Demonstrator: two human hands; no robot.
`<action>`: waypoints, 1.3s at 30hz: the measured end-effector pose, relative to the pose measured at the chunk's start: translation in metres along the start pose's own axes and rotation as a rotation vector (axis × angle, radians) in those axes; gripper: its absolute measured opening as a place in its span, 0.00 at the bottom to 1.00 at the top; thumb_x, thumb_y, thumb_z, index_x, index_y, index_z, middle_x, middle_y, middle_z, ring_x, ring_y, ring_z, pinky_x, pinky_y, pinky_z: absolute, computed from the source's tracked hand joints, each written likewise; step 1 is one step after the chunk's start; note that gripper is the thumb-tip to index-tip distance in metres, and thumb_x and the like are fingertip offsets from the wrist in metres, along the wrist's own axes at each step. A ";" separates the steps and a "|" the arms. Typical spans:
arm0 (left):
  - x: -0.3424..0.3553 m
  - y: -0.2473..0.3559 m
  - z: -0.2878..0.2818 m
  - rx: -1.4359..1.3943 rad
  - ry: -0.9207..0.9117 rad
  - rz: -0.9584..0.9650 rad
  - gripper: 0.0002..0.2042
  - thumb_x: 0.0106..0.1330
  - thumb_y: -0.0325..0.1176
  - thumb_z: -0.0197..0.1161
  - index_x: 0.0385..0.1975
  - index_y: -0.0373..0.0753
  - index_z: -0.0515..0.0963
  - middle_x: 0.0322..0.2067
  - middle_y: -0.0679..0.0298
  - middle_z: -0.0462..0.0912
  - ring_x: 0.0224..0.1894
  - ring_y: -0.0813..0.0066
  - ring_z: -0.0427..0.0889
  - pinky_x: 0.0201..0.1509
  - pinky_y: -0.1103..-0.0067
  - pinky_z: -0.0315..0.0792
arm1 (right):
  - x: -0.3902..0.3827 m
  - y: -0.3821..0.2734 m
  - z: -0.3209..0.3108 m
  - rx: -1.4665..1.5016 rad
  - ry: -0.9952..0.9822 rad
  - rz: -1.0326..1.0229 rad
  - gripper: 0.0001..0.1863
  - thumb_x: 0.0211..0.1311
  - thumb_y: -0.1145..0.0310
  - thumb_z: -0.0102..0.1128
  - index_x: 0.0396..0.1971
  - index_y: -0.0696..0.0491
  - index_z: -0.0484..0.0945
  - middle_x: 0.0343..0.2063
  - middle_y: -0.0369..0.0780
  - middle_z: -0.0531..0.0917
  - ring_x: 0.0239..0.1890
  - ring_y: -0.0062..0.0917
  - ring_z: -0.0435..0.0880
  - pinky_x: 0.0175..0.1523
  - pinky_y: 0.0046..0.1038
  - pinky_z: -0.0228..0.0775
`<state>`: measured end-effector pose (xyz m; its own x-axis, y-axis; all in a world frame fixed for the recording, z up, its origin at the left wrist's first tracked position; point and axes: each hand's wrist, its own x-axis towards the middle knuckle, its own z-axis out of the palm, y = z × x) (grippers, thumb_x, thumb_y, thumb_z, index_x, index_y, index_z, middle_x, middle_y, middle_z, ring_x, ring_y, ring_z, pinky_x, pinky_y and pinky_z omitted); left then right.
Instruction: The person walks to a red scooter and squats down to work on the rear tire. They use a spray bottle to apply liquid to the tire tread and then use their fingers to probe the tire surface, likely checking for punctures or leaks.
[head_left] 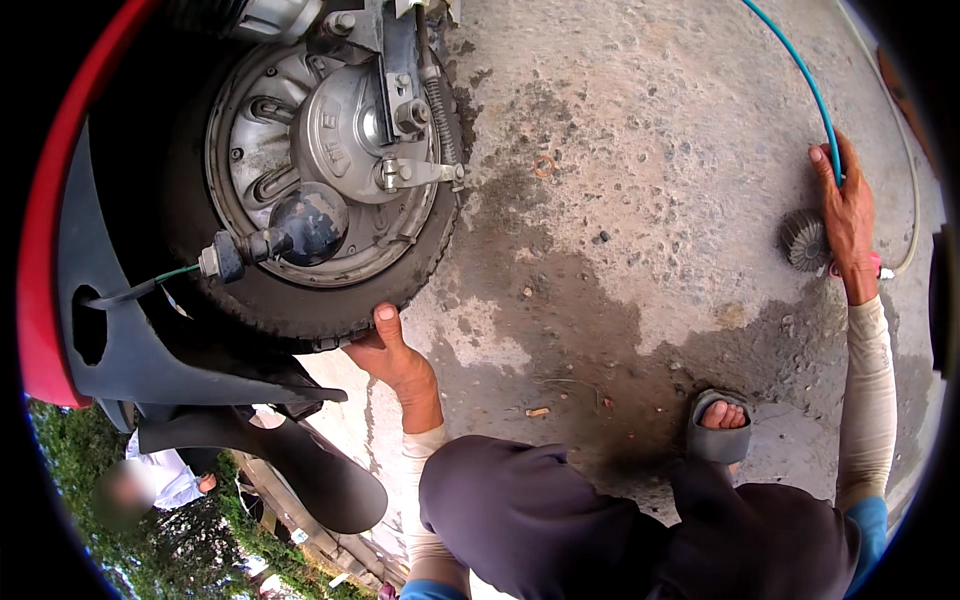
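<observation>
At the left is a vehicle's rear wheel with a black tyre [285,315] and a grey metal drum hub [335,135]. My left hand [400,365] grips the tyre's lower edge, thumb up against the tread; its other fingers are mostly hidden behind the tyre. Far to the right, my right hand [849,215] reaches down to the ground and closes round a blue hose [810,75] between thumb and fingers. Beside that hand lies a dark ribbed round piece [804,240]. A red fitting [874,262] joined to a pale hose [911,215] shows by the wrist.
A turn-signal lamp [310,222] juts out in front of the wheel on a green wire. Grey and red bodywork [150,345] curves along the left. My sandalled foot [720,425] stands on wet, stained concrete [560,300]. Another person [170,475] is at the lower left near plants.
</observation>
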<state>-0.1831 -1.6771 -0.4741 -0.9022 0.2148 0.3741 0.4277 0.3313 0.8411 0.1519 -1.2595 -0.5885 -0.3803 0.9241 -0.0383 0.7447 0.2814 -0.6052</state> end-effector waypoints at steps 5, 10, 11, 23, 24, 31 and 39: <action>-0.010 -0.032 -0.015 0.035 -0.191 -0.239 0.45 0.67 0.40 0.78 0.74 0.24 0.57 0.73 0.48 0.66 0.73 0.58 0.67 0.79 0.65 0.58 | 0.000 0.000 0.002 -0.033 0.008 0.004 0.32 0.77 0.44 0.60 0.70 0.51 0.75 0.55 0.49 0.87 0.60 0.42 0.86 0.65 0.38 0.75; -0.019 -0.024 -0.013 0.049 -0.146 -0.187 0.47 0.68 0.46 0.76 0.75 0.23 0.55 0.73 0.48 0.66 0.73 0.58 0.67 0.79 0.64 0.57 | -0.002 0.001 0.004 -0.011 0.001 -0.031 0.31 0.77 0.46 0.61 0.70 0.52 0.75 0.54 0.49 0.88 0.59 0.41 0.86 0.65 0.38 0.75; -0.019 -0.017 -0.013 0.043 -0.120 -0.181 0.47 0.69 0.48 0.76 0.74 0.23 0.55 0.73 0.48 0.66 0.73 0.57 0.67 0.79 0.64 0.57 | -0.003 0.001 0.005 -0.006 0.000 -0.027 0.31 0.77 0.46 0.61 0.70 0.52 0.75 0.54 0.49 0.88 0.59 0.41 0.86 0.65 0.38 0.75; 0.001 -0.002 -0.010 0.031 0.015 0.010 0.47 0.69 0.51 0.74 0.73 0.22 0.56 0.73 0.45 0.65 0.71 0.55 0.69 0.79 0.63 0.59 | -0.001 0.000 0.005 -0.021 0.010 -0.025 0.31 0.77 0.46 0.61 0.70 0.52 0.75 0.54 0.50 0.87 0.59 0.41 0.86 0.65 0.37 0.74; 0.000 -0.003 -0.011 0.029 0.012 -0.050 0.48 0.69 0.49 0.75 0.75 0.24 0.54 0.74 0.46 0.63 0.73 0.56 0.67 0.79 0.62 0.58 | 0.000 -0.002 0.007 -0.033 0.000 -0.017 0.31 0.78 0.46 0.61 0.69 0.52 0.75 0.54 0.50 0.87 0.59 0.40 0.86 0.65 0.37 0.74; -0.012 -0.024 -0.009 0.015 -0.053 -0.164 0.44 0.68 0.36 0.78 0.75 0.24 0.55 0.73 0.46 0.66 0.73 0.59 0.66 0.79 0.64 0.57 | 0.004 0.010 0.013 -0.043 0.012 -0.030 0.30 0.78 0.47 0.60 0.69 0.52 0.76 0.54 0.49 0.87 0.59 0.40 0.85 0.66 0.36 0.74; -0.019 -0.024 -0.014 0.031 -0.121 -0.251 0.42 0.70 0.42 0.75 0.74 0.26 0.57 0.71 0.51 0.67 0.72 0.60 0.68 0.79 0.66 0.56 | 0.001 0.019 0.016 -0.032 0.066 -0.066 0.29 0.79 0.50 0.61 0.68 0.54 0.76 0.54 0.50 0.87 0.58 0.40 0.86 0.65 0.36 0.73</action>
<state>-0.1769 -1.7016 -0.4959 -0.9675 0.2304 0.1045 0.1949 0.4152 0.8886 0.1569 -1.2576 -0.6123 -0.3929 0.9180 0.0543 0.7368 0.3496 -0.5787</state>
